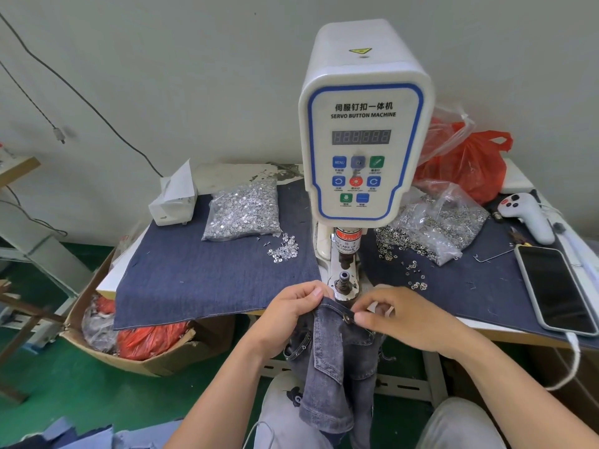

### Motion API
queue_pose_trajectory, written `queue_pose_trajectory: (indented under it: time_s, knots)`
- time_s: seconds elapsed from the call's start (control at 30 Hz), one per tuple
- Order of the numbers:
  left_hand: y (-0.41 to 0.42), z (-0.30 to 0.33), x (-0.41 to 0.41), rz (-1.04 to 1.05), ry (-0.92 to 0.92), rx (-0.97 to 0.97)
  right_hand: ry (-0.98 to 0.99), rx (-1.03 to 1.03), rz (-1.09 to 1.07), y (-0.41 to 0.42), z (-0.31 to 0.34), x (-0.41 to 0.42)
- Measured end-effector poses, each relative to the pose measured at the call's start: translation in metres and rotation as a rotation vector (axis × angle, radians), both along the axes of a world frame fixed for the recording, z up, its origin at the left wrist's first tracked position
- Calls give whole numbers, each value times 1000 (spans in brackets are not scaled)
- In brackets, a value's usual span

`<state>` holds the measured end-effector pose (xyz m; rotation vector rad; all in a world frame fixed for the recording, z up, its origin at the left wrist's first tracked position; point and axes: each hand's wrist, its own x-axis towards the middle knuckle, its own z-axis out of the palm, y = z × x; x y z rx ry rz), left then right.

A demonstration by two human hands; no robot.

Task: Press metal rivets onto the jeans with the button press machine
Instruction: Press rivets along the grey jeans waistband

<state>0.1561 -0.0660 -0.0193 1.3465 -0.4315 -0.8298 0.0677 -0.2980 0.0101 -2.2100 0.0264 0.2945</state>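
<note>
Left hand [293,314] curls its fingers round the top edge of the grey jeans [334,354], bunching the denim just below the near edge of the tabletop [505,333]. The jeans hang between both hands and drop down over the person's lap. Right hand [397,319] pinches the same top edge with thumb and forefinger, right beside one metal rivet [346,318] already sitting in the cloth; a second rivet or eyelet shows lower down on the denim, though it is hard to make out. Both hands sit just in front of the lower die [344,281] of the single white button press machine [363,137], which stands at the middle of the tabletop with its display dark.

Sweeping from the left edge: one white box [173,205] at the far left corner, then one clear bag of silvery tacks [243,210] with a small loose heap [285,249] spilled beside it, all on the blue denim sheet [201,273] covering the tabletop. Past the machine, one clear bag of ring-shaped parts [434,222] with loose rings scattered toward the near edge. Behind it, one red plastic bag [470,166] at the far right. Then one white handheld controller [526,217], and one phone [556,288] lying face up at the right edge, a cable plugged in. Under the left edge, one cardboard box [155,354] on the green floor
</note>
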Motion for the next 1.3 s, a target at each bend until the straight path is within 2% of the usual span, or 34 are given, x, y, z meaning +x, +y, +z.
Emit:
queue_pose_trajectory:
  time_s: [0.07, 0.13, 0.27, 0.37, 0.43, 0.5, 0.57, 0.63, 0.67, 0.73, 0.9, 1.3]
  knots:
    - [-1, 1, 0, -6, -4, -12, -4, 33, 57, -1, -3, -3]
    - [-1, 1, -1, -11, -5, -21, -42, 75, 27, -1, -5, -5]
    - [0, 4, -2, 27, -4, 4, -229, 91, -67, 0, -8, -7]
    - [5, 3, -1, 52, -3, 60, -150, 130, -18, -1, -9, -6]
    - [11, 3, 1, 42, -148, 222, -47, 125, 38, -2, -11, -2]
    - [12, 4, 3, 82, -369, 424, 10, 121, 36, -3, -15, 4]
    - [9, 3, 9, 282, -567, 525, 19, 116, 12, -4, -18, 9]
    - [12, 0, 22, 577, -701, 637, 21, 121, -25, -4, -22, 13]
    - [16, -2, 31, 676, -727, 722, 24, 132, -43, -4, -23, 14]
    - [22, -8, 50, 742, -732, 877, 26, 148, -53, -4, -25, 15]
    - [10, -12, 71, 693, -788, 1071, 28, 147, -56, -2, -25, 16]
    - [7, -7, 70, 786, -787, 980, 51, 160, -55, -4, -26, 16]
